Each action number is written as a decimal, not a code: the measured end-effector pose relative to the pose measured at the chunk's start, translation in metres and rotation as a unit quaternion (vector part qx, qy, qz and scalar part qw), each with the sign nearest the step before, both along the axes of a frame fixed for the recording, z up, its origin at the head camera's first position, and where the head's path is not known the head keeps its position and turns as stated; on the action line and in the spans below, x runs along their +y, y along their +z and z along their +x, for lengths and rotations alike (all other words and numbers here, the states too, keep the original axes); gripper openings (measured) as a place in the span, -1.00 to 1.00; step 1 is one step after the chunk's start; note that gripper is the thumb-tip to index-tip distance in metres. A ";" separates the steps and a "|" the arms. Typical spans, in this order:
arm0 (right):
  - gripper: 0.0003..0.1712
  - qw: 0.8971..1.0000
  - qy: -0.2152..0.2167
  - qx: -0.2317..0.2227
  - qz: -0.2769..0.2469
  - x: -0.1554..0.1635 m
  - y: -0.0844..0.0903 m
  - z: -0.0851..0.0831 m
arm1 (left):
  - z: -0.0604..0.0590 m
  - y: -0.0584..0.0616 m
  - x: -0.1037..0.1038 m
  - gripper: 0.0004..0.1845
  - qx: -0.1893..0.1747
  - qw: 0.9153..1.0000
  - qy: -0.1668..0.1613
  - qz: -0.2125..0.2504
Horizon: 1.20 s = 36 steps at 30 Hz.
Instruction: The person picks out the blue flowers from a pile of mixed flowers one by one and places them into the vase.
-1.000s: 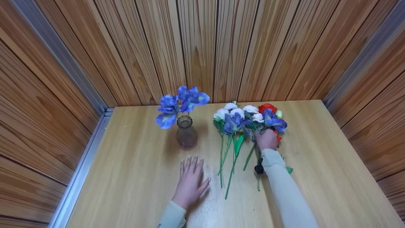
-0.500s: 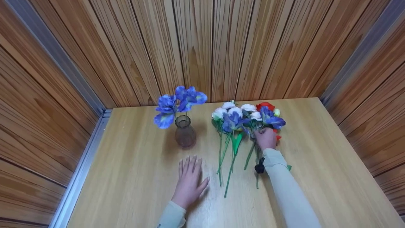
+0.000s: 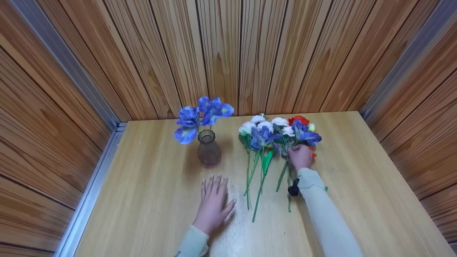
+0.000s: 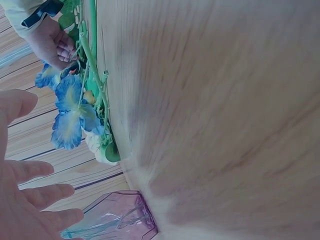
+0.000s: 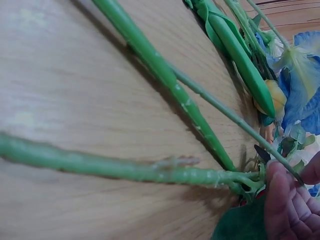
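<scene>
A blue flower (image 3: 306, 135) with a green stem is grasped by the right hand (image 3: 301, 157); the left hand (image 3: 212, 203) is laid flat, released.

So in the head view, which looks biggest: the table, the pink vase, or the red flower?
1. The table, by far.
2. The pink vase.
3. The red flower, though partly hidden by blue petals, so its full size is unsure.

Vase (image 3: 209, 152) on table (image 3: 357, 185) left of flower pile (image 3: 275, 142) (one flower (image 3: 201, 116) in it)
</scene>
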State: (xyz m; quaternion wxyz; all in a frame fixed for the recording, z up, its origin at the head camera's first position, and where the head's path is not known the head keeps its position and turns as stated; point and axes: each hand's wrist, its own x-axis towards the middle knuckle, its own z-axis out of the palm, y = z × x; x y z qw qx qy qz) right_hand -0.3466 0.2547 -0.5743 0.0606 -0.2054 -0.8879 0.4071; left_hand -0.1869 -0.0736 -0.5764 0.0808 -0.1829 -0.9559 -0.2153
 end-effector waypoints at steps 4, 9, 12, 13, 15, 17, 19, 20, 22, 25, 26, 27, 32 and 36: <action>-0.76 1.000 0.003 0.007 -0.028 -0.001 -0.001 0.003 | 0.001 0.000 0.000 -0.23 0.000 1.000 0.000 0.003; -0.77 0.998 0.008 0.023 -0.061 -0.001 -0.003 0.008 | 0.002 -0.001 0.001 -0.24 -0.008 1.000 -0.001 0.008; -0.78 0.997 0.010 0.031 -0.064 -0.001 -0.003 0.010 | 0.002 -0.001 0.002 -0.24 -0.005 1.000 -0.002 0.009; -0.78 0.997 0.011 0.034 -0.063 -0.001 -0.003 0.011 | 0.002 -0.001 0.002 -0.24 -0.004 1.000 -0.001 0.009; -0.79 0.997 0.014 0.041 -0.059 0.000 -0.003 0.012 | 0.002 -0.001 0.002 -0.23 -0.002 1.000 -0.001 0.008; -0.79 0.997 0.016 0.049 -0.052 0.000 -0.002 0.014 | 0.002 -0.001 0.002 -0.23 -0.002 1.000 -0.002 0.007; -0.80 0.997 0.016 0.059 -0.051 0.000 -0.001 0.015 | 0.002 -0.001 0.002 -0.23 -0.003 1.000 -0.003 0.006; -0.80 0.997 0.016 0.063 -0.051 0.001 0.000 0.016 | 0.002 -0.001 0.002 -0.23 -0.005 1.000 -0.003 0.006; -0.80 0.996 0.014 0.069 -0.063 0.001 0.001 0.017 | 0.002 -0.001 0.002 -0.23 -0.008 1.000 -0.004 0.007; -0.80 0.993 0.012 0.072 -0.091 0.003 0.003 0.017 | 0.001 -0.001 0.002 -0.23 -0.009 1.000 -0.004 0.006; -0.80 0.992 0.011 0.072 -0.102 0.003 0.004 0.017 | 0.001 0.000 0.002 -0.22 -0.009 1.000 -0.003 0.005; -0.81 0.991 0.010 0.071 -0.110 0.004 0.005 0.017 | 0.001 0.000 0.002 -0.22 -0.009 1.000 -0.003 0.006; -0.84 0.988 0.014 0.084 -0.128 0.003 0.010 0.020 | 0.001 -0.001 0.002 -0.22 0.004 1.000 -0.004 0.001; -0.85 0.986 0.024 0.103 -0.131 0.000 0.015 0.023 | 0.000 -0.002 0.003 -0.23 0.024 1.000 -0.005 0.001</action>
